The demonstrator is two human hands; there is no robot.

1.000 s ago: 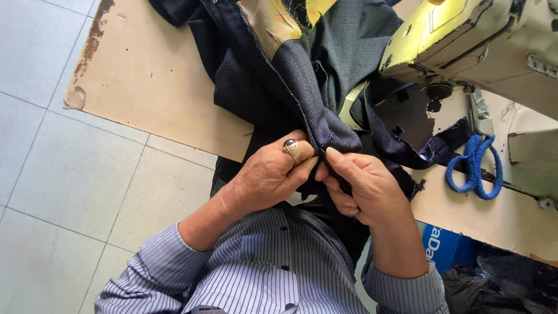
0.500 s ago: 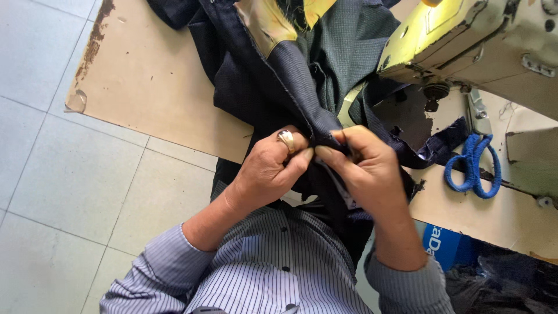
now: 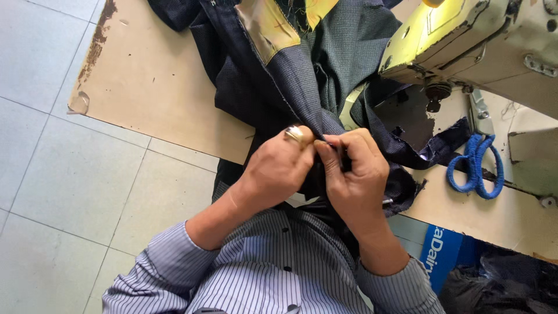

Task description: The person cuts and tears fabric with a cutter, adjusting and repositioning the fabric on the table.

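Note:
A dark blue-grey garment (image 3: 302,75) with yellow lining patches lies across the wooden table (image 3: 157,81) and hangs toward my lap. My left hand (image 3: 279,168), with a ring on one finger, pinches a folded edge of this cloth. Right beside it, my right hand (image 3: 354,174) grips the same edge, thumb and fingers closed on it. The two hands touch each other above my striped shirt. What sits between the fingertips besides cloth is hidden.
A pale yellow-green sewing machine (image 3: 482,40) stands at the upper right, its needle area just right of the cloth. Scissors with blue-wrapped handles (image 3: 475,168) lie on the table below it. A blue box (image 3: 444,256) and dark fabric (image 3: 505,285) sit under the table. Tiled floor to the left.
Both hands stay pinched on the cloth edge; they lifted slightly, then shifted a little, working along the fold. The garment barely moved.

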